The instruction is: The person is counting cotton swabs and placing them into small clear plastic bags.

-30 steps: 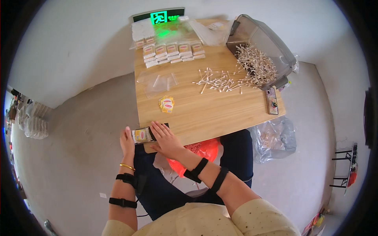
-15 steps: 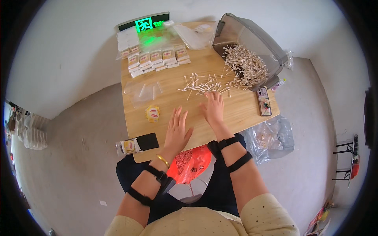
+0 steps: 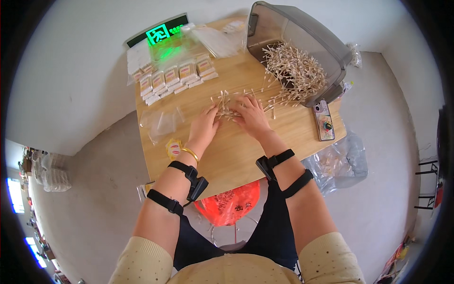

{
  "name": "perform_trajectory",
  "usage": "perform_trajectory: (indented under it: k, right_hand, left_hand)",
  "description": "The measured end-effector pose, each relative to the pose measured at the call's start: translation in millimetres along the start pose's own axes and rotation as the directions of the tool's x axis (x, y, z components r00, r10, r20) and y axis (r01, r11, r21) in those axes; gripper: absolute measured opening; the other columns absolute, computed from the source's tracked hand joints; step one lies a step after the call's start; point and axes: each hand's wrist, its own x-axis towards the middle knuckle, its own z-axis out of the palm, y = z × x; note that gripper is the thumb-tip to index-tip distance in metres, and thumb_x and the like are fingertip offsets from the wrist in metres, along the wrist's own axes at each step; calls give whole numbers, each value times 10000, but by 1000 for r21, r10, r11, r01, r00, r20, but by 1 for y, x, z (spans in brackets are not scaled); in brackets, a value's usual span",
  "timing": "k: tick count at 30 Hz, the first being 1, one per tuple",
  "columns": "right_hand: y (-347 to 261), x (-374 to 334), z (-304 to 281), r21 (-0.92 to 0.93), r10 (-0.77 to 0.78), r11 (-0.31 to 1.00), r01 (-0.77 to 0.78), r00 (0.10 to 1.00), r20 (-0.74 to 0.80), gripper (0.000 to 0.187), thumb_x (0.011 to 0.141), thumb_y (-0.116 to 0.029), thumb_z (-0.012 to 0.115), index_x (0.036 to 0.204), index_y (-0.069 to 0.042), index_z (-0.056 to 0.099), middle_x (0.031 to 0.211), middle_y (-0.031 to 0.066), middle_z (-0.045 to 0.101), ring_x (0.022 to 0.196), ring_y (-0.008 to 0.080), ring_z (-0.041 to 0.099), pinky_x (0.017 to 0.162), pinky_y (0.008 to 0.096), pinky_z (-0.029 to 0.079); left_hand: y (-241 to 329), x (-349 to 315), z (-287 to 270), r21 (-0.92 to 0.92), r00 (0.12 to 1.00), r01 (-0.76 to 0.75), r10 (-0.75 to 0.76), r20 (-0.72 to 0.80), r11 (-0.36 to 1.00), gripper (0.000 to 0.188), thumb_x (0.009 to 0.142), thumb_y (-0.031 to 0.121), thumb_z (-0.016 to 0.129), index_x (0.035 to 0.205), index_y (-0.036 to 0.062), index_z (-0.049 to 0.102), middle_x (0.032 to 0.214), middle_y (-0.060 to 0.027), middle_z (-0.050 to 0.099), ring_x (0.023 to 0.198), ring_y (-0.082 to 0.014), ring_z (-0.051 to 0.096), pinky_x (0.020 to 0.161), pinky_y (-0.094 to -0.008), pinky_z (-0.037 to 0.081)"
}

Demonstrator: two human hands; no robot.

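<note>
Left hand and right hand flank loose, thin, white-tipped cotton swabs on the pale wooden counter, seemingly to corral them; grip can't be told! Beyond, a translucent grey plastic bin lies tipped, likely for easy reach.

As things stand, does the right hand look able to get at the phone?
Probably yes: mostly bare tabletop lies between the right hand and the phone, though that hand is busy at the loose cotton swabs.
</note>
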Motion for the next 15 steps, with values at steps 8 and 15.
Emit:
perform_trajectory:
  k: [8,15]
  right_hand:
    - [20,-12,1,91,23,996,-5,980,-199,187,852,-185,770,1036,-186,742,1161,29,618,1181,316,538,1027,498,421]
    - [35,-22,-16,23,68,998,-65,971,-231,204,861,-231,776,1051,-180,722,1168,41,615,1191,321,528,1026,497,414]
  left_hand:
    - [-3,-9,-8,103,986,-152,159,-57,983,170,966,114,606,1074,107,737,1197,-31,737,976,-284,720,777,-389,599]
    - [-8,-38,-15,184,954,-289,298,-25,940,217,890,75,631,1069,138,736,1076,5,728,964,-223,699,760,-365,599]
